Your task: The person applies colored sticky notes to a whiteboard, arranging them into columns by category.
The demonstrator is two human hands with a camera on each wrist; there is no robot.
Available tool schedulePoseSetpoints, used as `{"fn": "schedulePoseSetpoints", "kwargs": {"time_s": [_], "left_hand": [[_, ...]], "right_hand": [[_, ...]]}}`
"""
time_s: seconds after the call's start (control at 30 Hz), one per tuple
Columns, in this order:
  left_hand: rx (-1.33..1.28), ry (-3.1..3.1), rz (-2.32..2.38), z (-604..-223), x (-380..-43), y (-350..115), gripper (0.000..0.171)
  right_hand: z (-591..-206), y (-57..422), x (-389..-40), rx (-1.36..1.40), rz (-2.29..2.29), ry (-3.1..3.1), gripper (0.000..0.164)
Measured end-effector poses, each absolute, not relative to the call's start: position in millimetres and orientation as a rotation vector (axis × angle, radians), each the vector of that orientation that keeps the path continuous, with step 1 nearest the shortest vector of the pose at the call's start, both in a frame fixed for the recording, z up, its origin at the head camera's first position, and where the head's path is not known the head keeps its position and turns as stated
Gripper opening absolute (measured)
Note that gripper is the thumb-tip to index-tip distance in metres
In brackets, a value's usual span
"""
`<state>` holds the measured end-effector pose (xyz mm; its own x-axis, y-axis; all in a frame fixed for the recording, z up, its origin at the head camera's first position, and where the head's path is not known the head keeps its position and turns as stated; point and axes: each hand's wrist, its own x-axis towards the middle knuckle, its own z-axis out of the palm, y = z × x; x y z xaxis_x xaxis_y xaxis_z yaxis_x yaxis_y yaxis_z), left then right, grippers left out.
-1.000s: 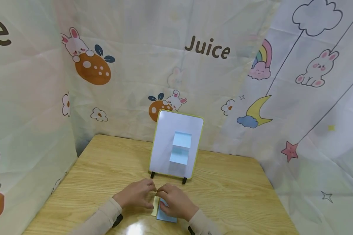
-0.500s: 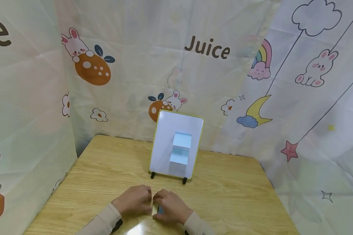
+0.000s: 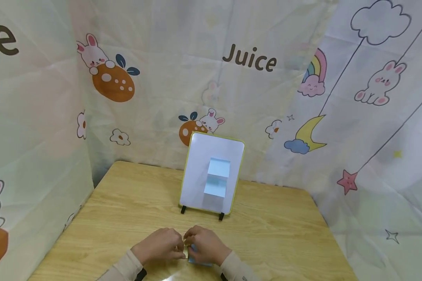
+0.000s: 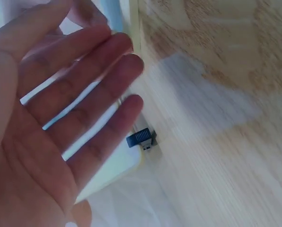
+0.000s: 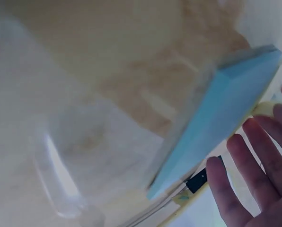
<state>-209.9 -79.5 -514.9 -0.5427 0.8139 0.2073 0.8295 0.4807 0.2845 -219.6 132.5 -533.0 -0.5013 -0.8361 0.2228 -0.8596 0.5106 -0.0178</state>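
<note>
A narrow yellow pad, like sticky notes, lies on the table, largely covered by the hands. Against its right side is a blue pad, partly under my right hand. My left hand bends in from the left, thumb and forefinger tips at the yellow pad's left edge. In the left wrist view its other fingers are nearly straight. My right hand arches over both pads, fingertips by the yellow pad's far end. The right wrist view shows its fingers slightly bent beside the blue pad. I cannot tell whether either hand pinches the yellow pad.
Behind the hands, a yellow-edged whiteboard leans on a stand with black feet. Two pale blue notes hang on it, one below the other. The wooden table reaches back to printed cloth walls.
My hands have drawn a little nearer to me along the pads. My right hand covered most of the blue pad midway; its near edge shows again now. The whiteboard has stayed put.
</note>
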Motion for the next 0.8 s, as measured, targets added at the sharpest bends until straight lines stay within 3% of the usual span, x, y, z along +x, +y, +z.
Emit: {"fn": "schedulePoseSetpoints", "kwargs": {"time_s": [0.3, 0.5, 0.8], "left_hand": [[-1.629, -2.462, -0.331, -516, -197, -68, 0.030], [-1.583, -2.438, -0.272, -521, -188, -65, 0.036], [-1.513, -2.443, -0.118, -527, -187, -64, 0.029]], "right_hand": [[-537, 133, -227, 1.423, 0.231, -2.531, 0.004], [-538, 132, -231, 1.413, 0.289, -2.559, 0.006], [-538, 134, -231, 1.397, 0.351, -2.579, 0.006]]}}
